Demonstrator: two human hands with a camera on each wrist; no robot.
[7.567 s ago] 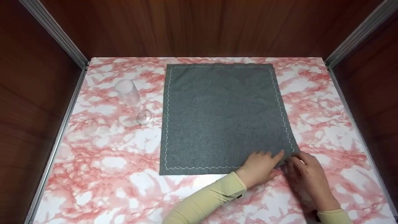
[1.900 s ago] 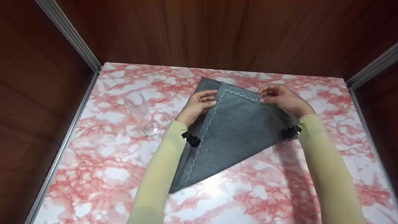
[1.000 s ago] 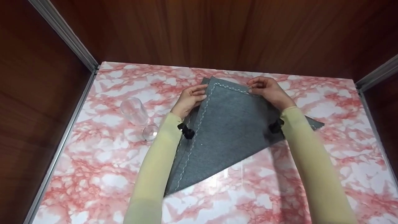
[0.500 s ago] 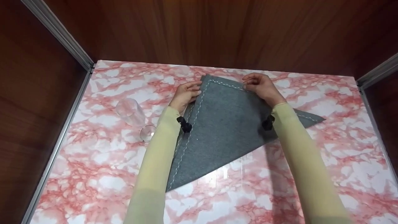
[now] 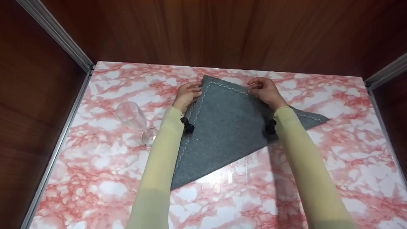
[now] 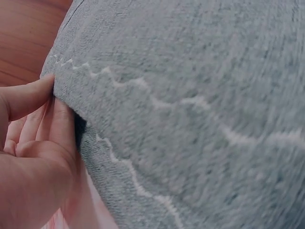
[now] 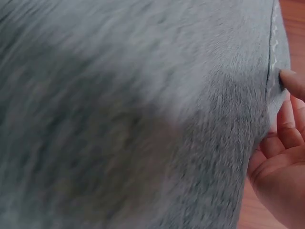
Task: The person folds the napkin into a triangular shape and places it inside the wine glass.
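Note:
A grey cloth napkin [image 5: 225, 127] with white wavy stitching is folded over corner to corner into a rough triangle. Its fold runs slantwise along the near side. My left hand [image 5: 187, 95] pinches the left edge just below the far corner; in the left wrist view its thumb lies on the upper layer of the napkin [image 6: 190, 57], with a second stitched layer showing beneath. Along the far edge, my right hand [image 5: 266, 91] pinches the stitched hem between thumb and fingers. The right wrist view shows that thumb on the border of the napkin [image 7: 228, 95]. My right forearm hides part of the cloth.
A clear stemmed glass [image 5: 131, 116] stands left of my left forearm, its round foot [image 5: 149, 136] close to the sleeve. The red-and-white marbled table [image 5: 108, 187] is bounded by dark wood panels [image 5: 222, 31] at the back and both sides.
The napkin lay flat and square earlier; its near right part is now folded over. Over the last second both hands have drawn the upper layer left, and its corner now covers the lower one.

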